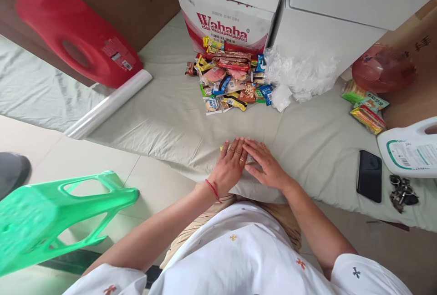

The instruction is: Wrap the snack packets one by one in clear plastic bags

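My left hand (232, 165), with a red string bracelet and a ring, lies flat with its fingers stretched out on a small snack packet (251, 159). Beside it, my right hand (266, 166) also lies flat, its fingertips meeting the left fingers over the same packet. Only a yellow edge and a bit of wrapper show; the hands cover the rest. Beyond them on the grey-green sheet is a pile of wrapped snacks (234, 78) in red, yellow, blue and clear wrappers. Crumpled clear plastic wrap (302, 74) sits right of the pile.
A Wahaha carton (221, 22) stands behind the snacks. At left are a red jug (82, 35), a plastic film roll (109, 104) and a green stool (68, 222). Snack packs (367, 106), a phone (369, 175), keys (403, 192) and a white jug (409, 147) lie right.
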The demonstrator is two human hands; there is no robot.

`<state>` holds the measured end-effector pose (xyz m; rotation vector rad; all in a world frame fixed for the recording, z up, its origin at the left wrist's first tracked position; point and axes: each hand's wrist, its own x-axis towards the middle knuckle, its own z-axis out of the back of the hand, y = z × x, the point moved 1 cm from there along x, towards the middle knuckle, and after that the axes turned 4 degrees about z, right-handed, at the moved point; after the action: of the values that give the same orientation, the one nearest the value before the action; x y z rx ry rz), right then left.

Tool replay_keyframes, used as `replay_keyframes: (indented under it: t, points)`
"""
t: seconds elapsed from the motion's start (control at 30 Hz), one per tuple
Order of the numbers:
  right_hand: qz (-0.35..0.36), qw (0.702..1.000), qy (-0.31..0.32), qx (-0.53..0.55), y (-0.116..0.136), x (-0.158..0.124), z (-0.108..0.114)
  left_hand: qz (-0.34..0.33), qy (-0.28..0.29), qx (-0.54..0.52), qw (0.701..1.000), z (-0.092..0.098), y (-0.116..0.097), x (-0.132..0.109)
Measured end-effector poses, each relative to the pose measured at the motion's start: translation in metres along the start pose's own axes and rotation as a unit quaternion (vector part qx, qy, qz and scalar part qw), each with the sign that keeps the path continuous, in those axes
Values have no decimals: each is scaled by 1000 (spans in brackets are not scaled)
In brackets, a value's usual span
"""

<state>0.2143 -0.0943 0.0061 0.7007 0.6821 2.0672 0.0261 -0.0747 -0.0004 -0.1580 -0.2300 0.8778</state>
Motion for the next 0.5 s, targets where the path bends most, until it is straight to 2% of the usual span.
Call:
replay_keyframes:
  t: [0.1,0.17,0.27,0.33,0.43,0.5]
  points:
    - [48,998,20,26,-4,-2,12,-42,-14,-83,996,15,15,-3]
    - [34,998,-2,48,-1,0,19,-39,-12,-183,982,32,19,-3]
    - [-27,988,-36,145,7,6,25,20,17,-346,938,60,17,-1]
    - [-77,967,-43,241,11,8,23,69,28,-408,910,74,11,0]
    - [-147,931,-35,333,13,4,16,114,66,-399,907,84,2,0]
    - [-174,929,-18,325,14,-1,11,131,123,-339,924,82,-1,-1]
